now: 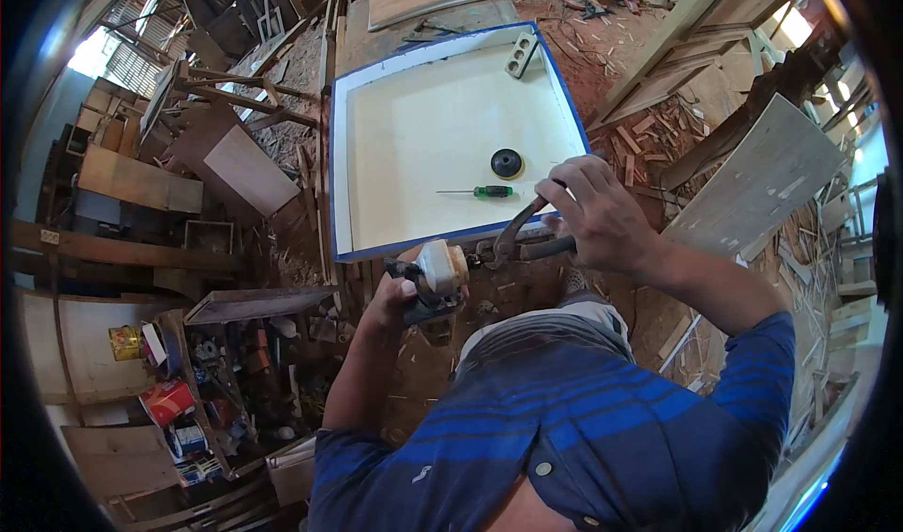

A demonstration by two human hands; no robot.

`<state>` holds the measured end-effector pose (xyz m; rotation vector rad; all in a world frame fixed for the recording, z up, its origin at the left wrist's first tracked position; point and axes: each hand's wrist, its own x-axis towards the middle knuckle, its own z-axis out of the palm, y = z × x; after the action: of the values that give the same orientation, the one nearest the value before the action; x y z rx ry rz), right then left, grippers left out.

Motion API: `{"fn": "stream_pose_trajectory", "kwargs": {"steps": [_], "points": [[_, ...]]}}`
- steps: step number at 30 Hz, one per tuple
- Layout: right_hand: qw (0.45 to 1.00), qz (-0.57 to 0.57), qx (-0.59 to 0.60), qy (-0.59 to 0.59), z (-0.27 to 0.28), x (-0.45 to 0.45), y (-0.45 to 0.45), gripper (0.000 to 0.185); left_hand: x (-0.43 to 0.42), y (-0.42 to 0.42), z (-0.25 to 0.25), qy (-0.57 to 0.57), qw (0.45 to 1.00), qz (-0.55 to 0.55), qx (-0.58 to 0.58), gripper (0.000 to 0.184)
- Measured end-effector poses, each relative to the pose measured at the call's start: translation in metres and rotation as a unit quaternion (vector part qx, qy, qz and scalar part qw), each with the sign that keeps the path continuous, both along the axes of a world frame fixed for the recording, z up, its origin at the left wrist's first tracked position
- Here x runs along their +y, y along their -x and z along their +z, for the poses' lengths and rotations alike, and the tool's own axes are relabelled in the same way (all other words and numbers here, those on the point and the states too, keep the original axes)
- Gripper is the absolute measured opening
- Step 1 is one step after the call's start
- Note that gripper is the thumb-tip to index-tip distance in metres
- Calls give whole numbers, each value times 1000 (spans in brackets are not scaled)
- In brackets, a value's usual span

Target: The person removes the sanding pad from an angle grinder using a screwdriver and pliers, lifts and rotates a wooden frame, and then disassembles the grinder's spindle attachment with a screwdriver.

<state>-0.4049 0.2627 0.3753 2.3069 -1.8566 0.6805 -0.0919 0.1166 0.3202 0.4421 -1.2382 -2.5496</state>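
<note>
The left hand [393, 299] is clasping the power tool [438, 269] near the blue-rimmed tray [341, 174]; the tool is probably feeling heavy and rigid, its housing offering the surest hold. The right hand [600, 214] is gripping the pliers [507, 242] at its nose.

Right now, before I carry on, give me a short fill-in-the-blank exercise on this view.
1. The left hand holds the pale-bodied tool, while the pincers are in the ____ hand.
2. The screwdriver has a ____ handle.
3. The outer edges of the shallow box are ____.
4. The round disc near the screwdriver is mostly ____.

Missing words: right; green; blue; black.
</note>
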Motion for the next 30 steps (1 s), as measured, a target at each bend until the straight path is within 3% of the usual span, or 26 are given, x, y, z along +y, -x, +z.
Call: {"fn": "stream_pose_trajectory", "kwargs": {"steps": [3, 5, 7, 10, 13, 17, 19, 25, 30], "points": [[999, -14, -33, 39, -17, -5, -6, 43, 3, 1, 2, -13, 999, 33, -27, 93], [981, 54, -112, -150, -18, -7, 3, 49, 4, -1, -6, -5, 999, 40, -33, 92], [925, 114, -209, -297, -22, -1, 8, 57, 5, 0, -6, 0, 999, 37, -24, 91], [795, 187, -359, -452, -30, 12, 6, 66, 4, -1, 1, 18, 1000, 12, 2, 91], [705, 168, -368, -582, -8, 6, 9, 64, 1, 0, 12, 60, 998, -27, -8, 93], [737, 223, -309, -558, 6, 3, 8, 67, 8, 14, 47, 74, 995, -49, -40, 100], [739, 233, -284, -564, 12, 1, 8, 68, 6, 11, 50, 83, 994, -53, -51, 103], [812, 238, -251, -469, 4, 11, 5, 69, 4, 15, 48, 115, 989, -67, -61, 104], [790, 272, -263, -483, 4, 11, 6, 68, 3, 14, 49, 105, 988, -97, -59, 103]]}}
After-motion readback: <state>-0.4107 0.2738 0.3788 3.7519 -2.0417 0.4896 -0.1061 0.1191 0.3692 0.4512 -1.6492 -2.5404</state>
